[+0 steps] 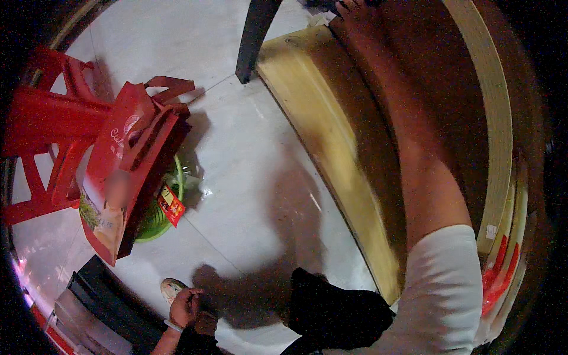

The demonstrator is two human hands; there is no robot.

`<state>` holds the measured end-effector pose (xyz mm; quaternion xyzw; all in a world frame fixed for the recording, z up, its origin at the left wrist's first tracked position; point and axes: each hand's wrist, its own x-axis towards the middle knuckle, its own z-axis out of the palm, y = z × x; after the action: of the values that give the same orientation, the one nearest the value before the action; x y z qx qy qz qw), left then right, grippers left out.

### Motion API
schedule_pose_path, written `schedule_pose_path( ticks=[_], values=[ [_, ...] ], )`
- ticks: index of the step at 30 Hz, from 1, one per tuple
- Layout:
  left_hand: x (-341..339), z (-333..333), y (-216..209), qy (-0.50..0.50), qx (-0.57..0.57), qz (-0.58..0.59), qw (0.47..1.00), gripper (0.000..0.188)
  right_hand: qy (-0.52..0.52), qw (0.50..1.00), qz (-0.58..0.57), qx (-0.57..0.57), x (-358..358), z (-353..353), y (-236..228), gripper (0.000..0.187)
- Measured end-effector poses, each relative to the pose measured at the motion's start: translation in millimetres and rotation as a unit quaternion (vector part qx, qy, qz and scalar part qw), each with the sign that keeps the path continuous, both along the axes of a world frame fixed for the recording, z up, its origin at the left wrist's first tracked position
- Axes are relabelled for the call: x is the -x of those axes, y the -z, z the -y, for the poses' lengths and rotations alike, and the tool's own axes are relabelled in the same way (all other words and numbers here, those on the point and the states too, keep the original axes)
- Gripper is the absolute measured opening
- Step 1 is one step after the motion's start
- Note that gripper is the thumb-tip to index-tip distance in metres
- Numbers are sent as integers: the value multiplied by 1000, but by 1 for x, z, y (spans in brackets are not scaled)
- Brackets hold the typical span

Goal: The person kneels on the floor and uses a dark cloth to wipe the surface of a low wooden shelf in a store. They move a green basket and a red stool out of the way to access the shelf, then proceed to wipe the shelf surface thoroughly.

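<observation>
My right arm stretches up along a brown panel [435, 77]. At the upper edge my right hand [354, 9] is partly cut off and dim, beside a dark object [319, 5] whose kind I cannot make out. Whether the fingers grip that object is not clear. A pale wooden board [322, 112] runs along the left of the arm. Low on the left, my left hand [185, 307] is held above the floor near my shoe [171, 289], a light band [173, 325] round its wrist. Its fingers are curled in and nothing shows in them.
A red bag [127, 160] with a strap leans by a red plastic stool [50, 124]. Behind it sits a green basket [157, 222] with a red-and-yellow packet [171, 205]. A dark leg [254, 38] stands at the top; a curved wooden rail [496, 124] is on the right.
</observation>
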<state>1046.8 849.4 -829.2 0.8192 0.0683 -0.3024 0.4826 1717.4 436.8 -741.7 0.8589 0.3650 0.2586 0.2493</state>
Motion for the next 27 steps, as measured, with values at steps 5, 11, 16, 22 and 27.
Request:
schedule_pose_path(
  ticks=[5,11,16,22,27],
  values=[
    [-56,46,-32,-39,32,36,998,16,69,996,-21,-50,4,26,21,30],
    [-49,32,-52,-79,-3,27,997,15,243,949,-195,-40,107,20,22,29],
    [-13,14,-31,-106,13,-96,990,16,-27,999,-26,-35,26,20,34,30],
    [-45,38,-23,-106,60,-67,990,16,117,991,34,49,32,27,70,31],
    [-68,50,-35,-52,4,56,997,15,188,975,-82,86,118,79,74,33]
  ],
)
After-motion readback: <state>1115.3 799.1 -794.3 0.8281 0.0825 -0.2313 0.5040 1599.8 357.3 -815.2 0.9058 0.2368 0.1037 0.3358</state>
